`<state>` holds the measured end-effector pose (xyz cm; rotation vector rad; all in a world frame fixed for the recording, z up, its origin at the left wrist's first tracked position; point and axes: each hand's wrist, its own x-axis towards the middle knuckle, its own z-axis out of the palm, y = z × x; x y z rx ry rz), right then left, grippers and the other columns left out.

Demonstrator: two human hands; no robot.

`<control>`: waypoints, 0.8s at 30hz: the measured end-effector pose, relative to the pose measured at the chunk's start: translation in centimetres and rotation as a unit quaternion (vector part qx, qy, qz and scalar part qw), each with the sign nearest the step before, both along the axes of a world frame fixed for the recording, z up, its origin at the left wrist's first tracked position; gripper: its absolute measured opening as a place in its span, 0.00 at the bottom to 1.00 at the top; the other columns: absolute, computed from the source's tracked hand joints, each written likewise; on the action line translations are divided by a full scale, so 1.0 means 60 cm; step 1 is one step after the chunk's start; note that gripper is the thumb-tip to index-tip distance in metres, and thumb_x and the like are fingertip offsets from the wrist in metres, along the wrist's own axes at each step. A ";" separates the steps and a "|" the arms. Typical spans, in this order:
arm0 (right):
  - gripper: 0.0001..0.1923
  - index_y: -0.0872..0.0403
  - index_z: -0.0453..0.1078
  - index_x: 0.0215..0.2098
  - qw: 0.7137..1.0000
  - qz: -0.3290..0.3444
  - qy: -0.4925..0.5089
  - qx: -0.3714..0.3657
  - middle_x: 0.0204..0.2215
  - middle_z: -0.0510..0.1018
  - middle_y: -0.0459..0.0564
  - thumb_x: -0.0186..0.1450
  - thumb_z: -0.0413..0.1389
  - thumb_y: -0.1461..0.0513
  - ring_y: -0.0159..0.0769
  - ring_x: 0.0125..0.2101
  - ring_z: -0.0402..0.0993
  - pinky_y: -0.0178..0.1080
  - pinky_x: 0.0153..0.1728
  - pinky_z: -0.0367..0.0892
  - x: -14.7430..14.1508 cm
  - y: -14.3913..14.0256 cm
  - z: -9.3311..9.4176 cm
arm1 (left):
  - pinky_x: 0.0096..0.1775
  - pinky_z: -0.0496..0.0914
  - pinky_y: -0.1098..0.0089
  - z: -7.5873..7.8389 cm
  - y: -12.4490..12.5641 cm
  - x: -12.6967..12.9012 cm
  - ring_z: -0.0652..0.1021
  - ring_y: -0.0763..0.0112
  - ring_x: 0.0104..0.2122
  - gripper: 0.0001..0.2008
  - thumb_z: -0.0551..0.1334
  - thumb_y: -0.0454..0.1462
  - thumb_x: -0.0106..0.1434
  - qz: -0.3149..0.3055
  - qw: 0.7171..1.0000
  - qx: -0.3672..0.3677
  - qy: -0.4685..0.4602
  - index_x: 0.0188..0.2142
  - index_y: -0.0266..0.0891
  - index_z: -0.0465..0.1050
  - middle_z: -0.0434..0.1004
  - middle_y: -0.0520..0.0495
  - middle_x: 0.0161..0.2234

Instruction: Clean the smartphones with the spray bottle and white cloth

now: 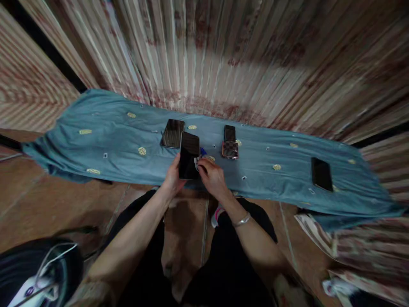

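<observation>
My left hand [174,177] grips a black smartphone [189,149] by its left edge, above the blue cloth. The phone's dark screen faces up. At the lower right of that screen, my right hand [213,177] has its fingers pinched on a small whitish piece [196,162], too blurred to name exactly. A small blue object [203,151] shows just beyond my right fingers. Behind the held phone and to its left, another dark phone [172,133] lies on the cloth. Right of my hands are two small dark square items [230,149], one behind the other.
A blue cloth [121,140] with yellow patterns covers the long, low surface before me. Toward its right end lies another black phone [321,174]. Striped fabric [204,64] hangs behind. A dark bag-like shape [35,256] with a white cable is at lower left.
</observation>
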<state>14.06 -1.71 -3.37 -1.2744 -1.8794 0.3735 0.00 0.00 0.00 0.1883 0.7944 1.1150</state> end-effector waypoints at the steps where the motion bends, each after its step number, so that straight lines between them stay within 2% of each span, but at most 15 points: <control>1: 0.11 0.55 0.75 0.42 1.000 -0.005 0.002 -0.001 0.44 0.81 0.56 0.69 0.50 0.65 0.40 0.48 0.78 0.43 0.53 0.71 0.001 0.002 0.000 | 0.51 0.73 0.61 -0.002 -0.001 0.000 0.82 0.60 0.43 0.20 0.51 0.42 0.72 0.001 1.000 0.004 -0.002 0.39 0.32 0.78 0.84 0.42 0.34; 4: 0.11 0.55 0.75 0.44 1.000 -0.021 0.007 -0.003 0.47 0.81 0.56 0.69 0.51 0.65 0.40 0.50 0.77 0.44 0.55 0.70 0.003 0.006 -0.002 | 0.51 0.73 0.61 -0.004 -0.005 0.002 0.82 0.61 0.43 0.17 0.53 0.40 0.71 0.001 1.000 0.012 -0.006 0.42 0.33 0.78 0.84 0.43 0.36; 8: 0.12 0.54 0.75 0.44 0.999 -0.037 0.007 -0.003 0.49 0.80 0.56 0.68 0.52 0.66 0.41 0.51 0.76 0.44 0.56 0.69 0.003 0.008 -0.005 | 0.50 0.74 0.62 0.003 -0.007 0.005 0.82 0.63 0.41 0.21 0.49 0.39 0.73 -0.004 1.000 0.019 -0.004 0.36 0.33 0.78 0.84 0.44 0.32; 13: 0.11 0.53 0.75 0.43 0.999 -0.032 -0.004 -0.005 0.46 0.81 0.55 0.67 0.52 0.66 0.41 0.49 0.77 0.44 0.55 0.70 0.001 0.007 -0.007 | 0.50 0.74 0.62 0.003 -0.004 0.003 0.82 0.62 0.42 0.19 0.52 0.40 0.72 -0.007 1.000 0.022 0.000 0.33 0.33 0.78 0.84 0.44 0.32; 18: 0.11 0.53 0.76 0.42 0.999 -0.043 -0.002 -0.002 0.46 0.82 0.54 0.67 0.52 0.66 0.41 0.48 0.78 0.43 0.54 0.71 0.006 0.013 -0.003 | 0.51 0.73 0.62 -0.004 -0.006 0.004 0.82 0.62 0.43 0.20 0.50 0.41 0.72 -0.014 1.000 0.013 -0.003 0.38 0.32 0.79 0.84 0.42 0.34; 24: 0.11 0.52 0.75 0.43 0.998 -0.064 0.004 -0.003 0.47 0.81 0.53 0.67 0.52 0.65 0.40 0.49 0.77 0.43 0.55 0.70 0.010 0.019 0.001 | 0.51 0.73 0.63 -0.012 -0.008 0.007 0.82 0.62 0.44 0.16 0.55 0.40 0.70 -0.018 0.999 0.031 -0.010 0.42 0.32 0.78 0.85 0.43 0.37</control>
